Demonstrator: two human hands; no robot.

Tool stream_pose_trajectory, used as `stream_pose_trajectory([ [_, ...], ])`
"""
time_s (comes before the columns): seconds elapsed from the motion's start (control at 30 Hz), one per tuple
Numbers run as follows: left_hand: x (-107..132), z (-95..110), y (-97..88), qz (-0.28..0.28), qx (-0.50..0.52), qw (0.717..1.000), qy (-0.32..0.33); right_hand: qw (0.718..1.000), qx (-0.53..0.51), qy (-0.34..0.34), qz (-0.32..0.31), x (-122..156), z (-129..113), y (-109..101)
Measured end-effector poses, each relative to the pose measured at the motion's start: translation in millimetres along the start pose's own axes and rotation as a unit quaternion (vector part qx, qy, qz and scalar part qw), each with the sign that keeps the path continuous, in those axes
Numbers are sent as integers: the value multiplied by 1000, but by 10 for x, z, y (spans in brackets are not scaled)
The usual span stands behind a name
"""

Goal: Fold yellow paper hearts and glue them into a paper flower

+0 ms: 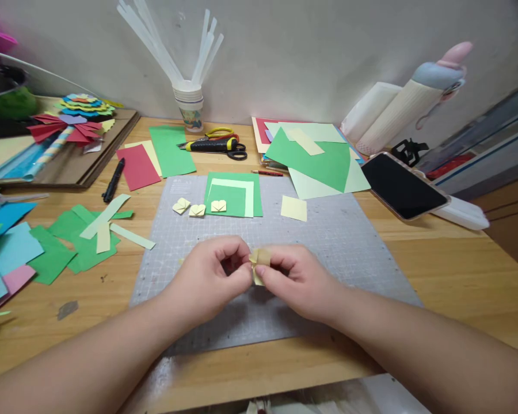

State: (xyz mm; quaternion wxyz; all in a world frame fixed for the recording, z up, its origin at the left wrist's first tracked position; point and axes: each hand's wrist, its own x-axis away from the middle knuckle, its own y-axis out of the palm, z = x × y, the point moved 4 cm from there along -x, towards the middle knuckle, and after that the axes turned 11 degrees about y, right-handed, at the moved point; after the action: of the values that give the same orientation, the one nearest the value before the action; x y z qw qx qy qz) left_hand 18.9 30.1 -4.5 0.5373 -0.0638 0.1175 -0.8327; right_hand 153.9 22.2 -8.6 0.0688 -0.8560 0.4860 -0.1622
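Observation:
Over the middle of the grey cutting mat (345, 253), both hands pinch a small piece of pale yellow paper (262, 259) with folds in it. My left hand (218, 273) is closed, thumb and forefinger at the paper's left edge. My right hand (300, 282) is closed too, its thumb pressing on the paper's front. Beyond the hands lie three small folded yellow paper hearts, the nearest to the right being one heart (218, 206) on a green sheet (233, 195). A flat yellow paper square (293, 208) lies farther right on the mat.
Green offcuts (86, 241) and paper strips lie left of the mat, near a black pen (113, 180). A cutter knife (211, 144) and scissors lie behind. Paper cups (189, 106) hold white sticks. Stacked sheets (315, 161), a phone (403, 185) and a bottle (408, 103) occupy the right.

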Motion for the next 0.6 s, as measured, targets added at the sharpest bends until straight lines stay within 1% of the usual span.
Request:
stream_pose_trajectory([
  [0.1, 22, 14, 1, 15, -60, 998, 16, 999, 32, -10, 6, 15, -2, 24],
  [0.27, 40, 63, -24, 28, -157, 985, 66, 999, 28, 14, 5, -3, 9, 19],
  [0.37, 65, 99, -26, 17, -228, 968, 100, 999, 24, 23, 17, -10, 20, 11],
  [0.5, 122, 136, -12, 9, -320, 936, 144, 999, 26, 19, 28, -2, 31, 23],
  [0.6, 151, 137, -6, 12, -342, 927, 152, 999, 25, 18, 33, 0, 35, 28],
])
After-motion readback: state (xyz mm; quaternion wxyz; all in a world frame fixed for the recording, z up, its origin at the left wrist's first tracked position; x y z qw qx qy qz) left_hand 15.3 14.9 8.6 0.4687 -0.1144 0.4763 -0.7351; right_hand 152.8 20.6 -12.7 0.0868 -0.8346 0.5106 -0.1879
